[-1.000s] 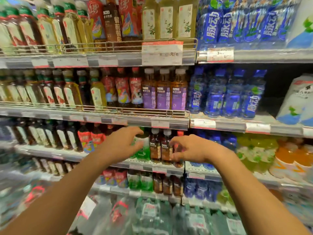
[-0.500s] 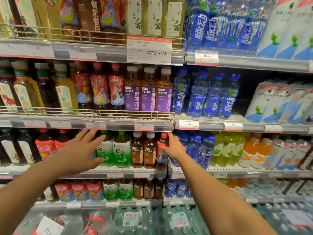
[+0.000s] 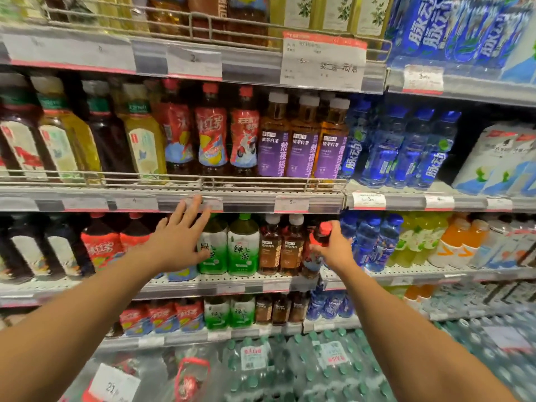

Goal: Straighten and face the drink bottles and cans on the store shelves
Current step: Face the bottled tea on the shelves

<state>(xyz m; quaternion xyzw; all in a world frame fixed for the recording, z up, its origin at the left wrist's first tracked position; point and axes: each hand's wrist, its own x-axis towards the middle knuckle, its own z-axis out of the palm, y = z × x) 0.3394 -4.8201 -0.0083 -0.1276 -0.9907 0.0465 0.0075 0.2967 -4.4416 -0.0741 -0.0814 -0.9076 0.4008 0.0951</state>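
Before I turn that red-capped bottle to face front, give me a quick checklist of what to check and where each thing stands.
1. Right hand grips the red-capped bottle: ok.
2. Bottle upright: not ok, it tilts.
3. Its label faces front: cannot tell, the hand hides part of it.
4. Left hand free to steady the green tea bottles: ok, fingers spread in front of them.
5. Brown tea bottles beside it standing straight: ok.

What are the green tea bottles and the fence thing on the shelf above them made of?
Green tea bottles: likely clear plastic, with glossy printed wraps and green screw caps; tea shows through near the top. Wire fence: looks like thin metal rods in a pale, matte coating.
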